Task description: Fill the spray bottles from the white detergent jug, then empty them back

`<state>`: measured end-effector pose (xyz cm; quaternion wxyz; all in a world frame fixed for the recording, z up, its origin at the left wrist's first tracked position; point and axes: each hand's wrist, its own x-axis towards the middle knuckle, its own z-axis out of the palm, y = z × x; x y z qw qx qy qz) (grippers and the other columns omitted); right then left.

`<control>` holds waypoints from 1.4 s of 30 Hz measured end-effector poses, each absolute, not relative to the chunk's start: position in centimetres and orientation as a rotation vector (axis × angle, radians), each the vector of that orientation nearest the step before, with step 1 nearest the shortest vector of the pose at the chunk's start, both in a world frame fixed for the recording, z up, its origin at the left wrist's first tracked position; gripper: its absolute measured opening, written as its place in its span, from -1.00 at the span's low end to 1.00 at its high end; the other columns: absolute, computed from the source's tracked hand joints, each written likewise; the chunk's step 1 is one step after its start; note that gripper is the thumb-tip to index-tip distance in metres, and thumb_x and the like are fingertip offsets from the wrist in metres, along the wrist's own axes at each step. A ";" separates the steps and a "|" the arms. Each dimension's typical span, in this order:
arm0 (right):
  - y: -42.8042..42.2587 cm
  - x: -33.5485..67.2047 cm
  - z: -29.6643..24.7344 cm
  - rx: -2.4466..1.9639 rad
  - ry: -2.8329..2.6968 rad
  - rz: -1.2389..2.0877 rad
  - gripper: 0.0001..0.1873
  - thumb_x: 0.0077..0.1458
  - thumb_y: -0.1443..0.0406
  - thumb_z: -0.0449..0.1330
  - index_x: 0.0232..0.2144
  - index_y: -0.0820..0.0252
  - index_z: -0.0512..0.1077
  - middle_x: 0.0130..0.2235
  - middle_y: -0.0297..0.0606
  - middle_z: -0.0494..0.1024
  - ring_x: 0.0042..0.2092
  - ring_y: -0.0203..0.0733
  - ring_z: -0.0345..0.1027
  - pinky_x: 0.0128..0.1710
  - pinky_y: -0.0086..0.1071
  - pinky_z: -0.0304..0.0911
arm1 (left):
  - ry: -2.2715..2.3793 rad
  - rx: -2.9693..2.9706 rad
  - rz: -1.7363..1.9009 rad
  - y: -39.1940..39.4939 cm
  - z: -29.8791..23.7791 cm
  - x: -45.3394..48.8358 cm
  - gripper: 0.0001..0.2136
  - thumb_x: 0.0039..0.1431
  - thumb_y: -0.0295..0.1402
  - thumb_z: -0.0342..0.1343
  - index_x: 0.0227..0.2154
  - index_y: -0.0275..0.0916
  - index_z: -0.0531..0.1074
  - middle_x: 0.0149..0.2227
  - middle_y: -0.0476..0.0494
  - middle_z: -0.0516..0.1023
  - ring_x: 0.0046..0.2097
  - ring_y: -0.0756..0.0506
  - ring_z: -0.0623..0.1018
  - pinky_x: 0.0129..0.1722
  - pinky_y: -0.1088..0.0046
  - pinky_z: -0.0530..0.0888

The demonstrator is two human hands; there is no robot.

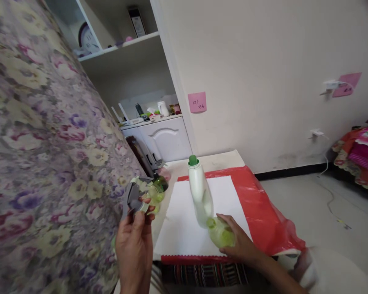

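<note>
My left hand [135,237] is raised at the table's left side, its fingers closed around a grey trigger spray head [134,198]. My right hand [241,241] grips a small see-through yellow-green bottle [219,232] from its right side. That bottle has an uncapped neck and leans to the left, low over the white sheet. Just behind it stands a tall white bottle [199,190] with a green spout [193,160] at its top. The small bottle's neck overlaps the white bottle's lower part in view; I cannot tell whether they touch.
Under the bottles lies a white sheet [174,228] on a red plastic cover [260,216]. More spray bottles [156,190] crowd the table's left edge. A flowered curtain [55,163] hangs close at left. Behind are a shelf cabinet [165,139] and a wall [248,81].
</note>
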<state>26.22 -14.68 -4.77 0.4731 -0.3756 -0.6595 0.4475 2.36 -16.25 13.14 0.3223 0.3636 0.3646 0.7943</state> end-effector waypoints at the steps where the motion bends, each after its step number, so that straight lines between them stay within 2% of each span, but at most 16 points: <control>1: -14.8 26.2 -4.8 -0.926 -1.639 1.075 -0.09 -0.26 0.43 0.28 0.21 0.12 0.13 0.18 -0.11 0.24 0.22 0.05 0.12 0.20 -0.10 0.10 | 0.907 0.910 2.089 -16.5 13.3 3.2 -0.66 -0.09 -0.35 0.37 -0.19 -0.18 0.51 -0.17 -0.02 0.57 -0.28 0.06 0.54 -0.31 0.63 0.47; 10: -15.0 26.5 -5.0 -0.932 -1.763 0.945 -0.09 -0.24 0.45 0.25 0.21 0.08 0.12 0.16 -0.12 0.25 0.20 0.07 0.14 0.21 -0.08 0.10 | 0.796 0.843 1.984 -17.3 11.6 7.4 -0.71 0.00 -0.34 0.33 -0.16 -0.16 0.52 -0.10 -0.09 0.56 -0.21 0.05 0.55 -0.22 0.62 0.51; 26: -15.1 26.6 -4.8 -0.970 -1.751 0.970 -0.08 -0.22 0.44 0.28 0.23 0.06 0.10 0.16 -0.14 0.24 0.21 0.03 0.13 0.22 -0.12 0.10 | 0.881 0.879 1.917 -17.0 9.1 8.7 -0.67 0.02 -0.34 0.30 -0.10 -0.12 0.48 -0.11 -0.05 0.51 -0.20 0.03 0.52 -0.24 0.61 0.48; 36: -15.0 26.5 -4.3 -0.966 -1.738 0.963 -0.12 -0.20 0.37 0.30 0.21 0.09 0.14 0.14 -0.10 0.29 0.19 0.10 0.16 0.20 -0.05 0.13 | 0.958 0.892 1.747 -17.3 6.7 10.3 -0.66 0.03 -0.29 0.29 -0.09 -0.15 0.47 -0.09 -0.09 0.55 -0.18 -0.01 0.54 -0.17 0.52 0.47; 42: -15.1 26.6 -4.1 -0.984 -1.714 0.997 -0.09 -0.23 0.43 0.28 0.22 0.10 0.12 0.16 -0.09 0.27 0.20 0.07 0.15 0.18 -0.04 0.15 | 1.050 0.922 1.574 -16.9 3.7 10.6 -0.65 0.01 -0.28 0.30 -0.11 -0.19 0.49 -0.08 -0.14 0.60 -0.06 -0.12 0.54 -0.08 0.42 0.42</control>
